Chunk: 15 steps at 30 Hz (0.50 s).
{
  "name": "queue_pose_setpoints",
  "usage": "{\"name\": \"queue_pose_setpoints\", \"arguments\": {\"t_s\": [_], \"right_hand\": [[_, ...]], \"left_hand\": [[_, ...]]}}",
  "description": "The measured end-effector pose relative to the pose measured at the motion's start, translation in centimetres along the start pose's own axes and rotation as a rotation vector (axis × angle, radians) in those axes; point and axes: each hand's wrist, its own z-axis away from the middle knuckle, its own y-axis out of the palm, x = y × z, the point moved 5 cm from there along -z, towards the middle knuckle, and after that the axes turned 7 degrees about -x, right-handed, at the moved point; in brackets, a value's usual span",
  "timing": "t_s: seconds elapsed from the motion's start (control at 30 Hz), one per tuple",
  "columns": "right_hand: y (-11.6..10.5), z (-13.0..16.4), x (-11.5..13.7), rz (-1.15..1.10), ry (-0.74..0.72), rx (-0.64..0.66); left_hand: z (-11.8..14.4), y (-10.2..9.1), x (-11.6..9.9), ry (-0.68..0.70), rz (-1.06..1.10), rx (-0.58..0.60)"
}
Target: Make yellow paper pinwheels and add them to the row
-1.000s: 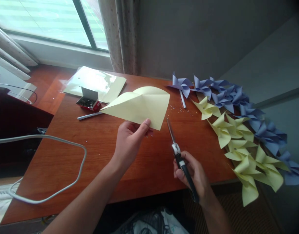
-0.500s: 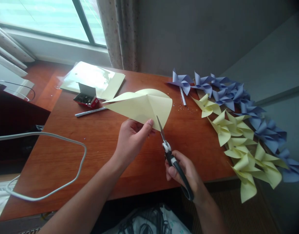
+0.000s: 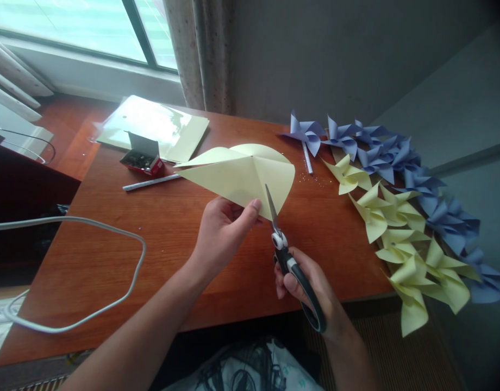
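Note:
My left hand (image 3: 229,225) pinches the near edge of a pale yellow sheet of paper (image 3: 233,176), thumb on top. The sheet has creases and slits, and its parts curl apart above the table. In my right hand (image 3: 307,277) are black-and-white scissors (image 3: 291,260), with fingers around the handles. One blade lies over the paper's near right part, just right of my left thumb; the other blade is mostly hidden beneath the paper.
Yellow pinwheels (image 3: 372,212) and purple pinwheels (image 3: 380,149) line the right side of the wooden table (image 3: 168,271). Behind the paper are a small red box (image 3: 142,157), a white paper stick (image 3: 150,182) and a stack of sheets (image 3: 152,127). A white cable (image 3: 139,260) loops at left.
The paper and the scissors have shifted slightly to the right and up together. Both hands keep their hold. The view has moved a little.

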Motion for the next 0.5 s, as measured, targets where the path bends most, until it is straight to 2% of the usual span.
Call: {"name": "queue_pose_setpoints", "arguments": {"t_s": [0.5], "right_hand": [[-0.28, -0.13, -0.31, 0.015, -0.014, -0.023]], "left_hand": [[0.03, 0.06, -0.29, 0.025, -0.023, -0.001]]}}
